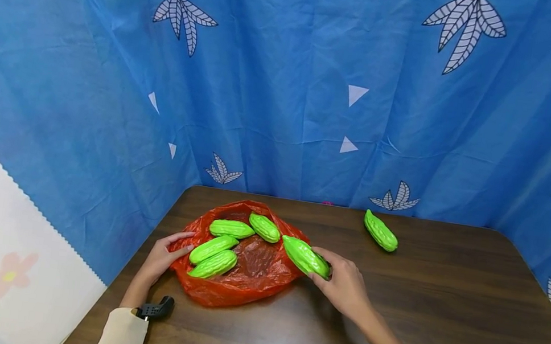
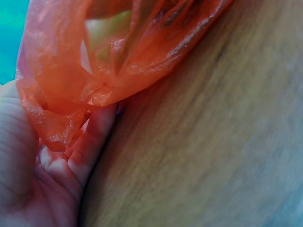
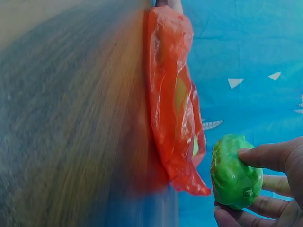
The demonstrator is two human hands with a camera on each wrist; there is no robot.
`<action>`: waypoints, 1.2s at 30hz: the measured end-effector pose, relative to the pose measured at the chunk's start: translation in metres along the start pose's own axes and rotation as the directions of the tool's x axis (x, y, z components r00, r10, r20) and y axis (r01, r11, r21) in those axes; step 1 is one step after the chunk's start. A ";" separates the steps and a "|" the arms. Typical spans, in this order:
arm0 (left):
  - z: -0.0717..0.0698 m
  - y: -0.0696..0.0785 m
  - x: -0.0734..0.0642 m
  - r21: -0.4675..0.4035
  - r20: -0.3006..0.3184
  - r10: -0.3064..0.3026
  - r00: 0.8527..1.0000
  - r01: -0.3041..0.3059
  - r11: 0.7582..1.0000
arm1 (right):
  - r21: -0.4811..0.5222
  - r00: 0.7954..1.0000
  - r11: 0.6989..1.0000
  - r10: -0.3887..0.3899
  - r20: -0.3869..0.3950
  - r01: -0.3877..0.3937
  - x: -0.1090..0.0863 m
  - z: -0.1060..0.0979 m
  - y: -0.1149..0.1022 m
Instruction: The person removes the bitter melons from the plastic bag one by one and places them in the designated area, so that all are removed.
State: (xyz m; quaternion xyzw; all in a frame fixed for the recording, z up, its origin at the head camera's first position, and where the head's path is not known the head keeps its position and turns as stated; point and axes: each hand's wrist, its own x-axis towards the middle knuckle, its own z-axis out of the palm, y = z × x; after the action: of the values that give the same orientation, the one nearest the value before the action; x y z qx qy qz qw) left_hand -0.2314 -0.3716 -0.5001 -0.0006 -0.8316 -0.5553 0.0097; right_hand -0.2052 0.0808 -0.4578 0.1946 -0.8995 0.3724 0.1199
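Observation:
A red plastic bag (image 1: 249,298) lies spread wide on the table, with several bright green bitter gourds (image 1: 230,228) inside it. My left hand (image 1: 162,255) holds the bag's left edge; the left wrist view shows the thin plastic (image 2: 59,125) between thumb and fingers. In my right hand (image 1: 346,287) is another bitter gourd (image 1: 303,256), gripped by its blunt end, its pointed tip over the bag's right rim. The right wrist view shows this gourd (image 3: 236,172) between thumb and fingers, just beyond the bag's edge. One more gourd (image 1: 380,231) lies alone at the back right.
The dark wooden table (image 1: 444,307) extends to the right of the bag. A blue patterned curtain (image 1: 286,81) hangs along the table's back and sides. White cloth with a flower print (image 1: 9,277) is at the left. Each wrist wears a black device (image 1: 158,308).

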 end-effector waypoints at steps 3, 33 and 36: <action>0.000 -0.009 0.003 -0.026 -0.004 0.013 1.000 -0.013 1.000 | -0.004 1.000 1.000 0.015 -0.001 -0.015 0.002 -0.001 0.005; -0.001 -0.001 0.000 -0.014 0.014 -0.003 1.000 0.003 1.000 | -0.058 0.994 0.994 0.093 -0.062 -0.097 0.016 -0.025 0.056; -0.001 -0.001 0.001 -0.020 0.017 -0.001 1.000 0.001 1.000 | -0.060 0.993 0.993 0.098 -0.069 -0.102 0.018 -0.029 0.059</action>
State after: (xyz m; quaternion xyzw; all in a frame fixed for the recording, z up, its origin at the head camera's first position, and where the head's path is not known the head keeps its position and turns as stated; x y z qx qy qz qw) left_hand -0.2322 -0.3729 -0.5008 -0.0049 -0.8262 -0.5634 0.0023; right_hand -0.2452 0.1350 -0.4680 0.1329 -0.9150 0.3555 0.1367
